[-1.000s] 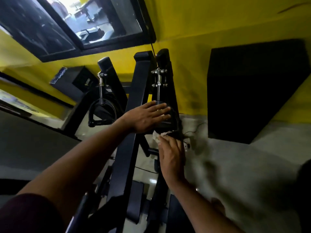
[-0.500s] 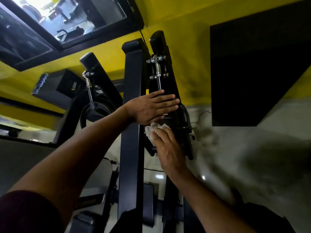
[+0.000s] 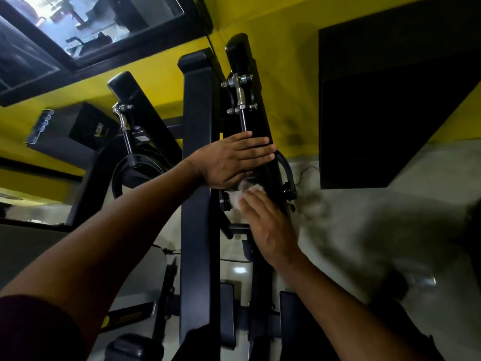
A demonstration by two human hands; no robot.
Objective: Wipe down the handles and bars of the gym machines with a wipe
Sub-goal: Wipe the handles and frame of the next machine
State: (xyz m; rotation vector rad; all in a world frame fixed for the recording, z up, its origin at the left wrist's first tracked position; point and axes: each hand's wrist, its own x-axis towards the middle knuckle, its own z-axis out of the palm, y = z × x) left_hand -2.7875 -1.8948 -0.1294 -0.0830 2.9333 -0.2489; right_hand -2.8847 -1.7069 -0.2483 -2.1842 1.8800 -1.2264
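A black gym machine stands before me with a broad upright bar (image 3: 197, 157) in the middle. Right of it hangs a D-shaped handle (image 3: 286, 173) under a chrome-jointed rod (image 3: 243, 105). My left hand (image 3: 234, 162) lies flat with straight fingers on the black arm above that handle. Just below it my right hand (image 3: 265, 220) presses a white wipe (image 3: 240, 195) against the handle's lower bar; the wipe shows only at the fingertips. A second handle (image 3: 135, 173) hangs on the left.
A yellow wall (image 3: 286, 48) with a dark-framed window (image 3: 86, 29) lies behind the machine. A large black box (image 3: 390, 108) sits at the right on the pale floor (image 3: 364, 217). A thin cable runs along the floor by the wall. The machine's base and pads fill the bottom.
My left hand has slid up from the handle's top onto the arm, fingers spread flat. My right hand with the wipe has moved up along the handle. The view has come closer.
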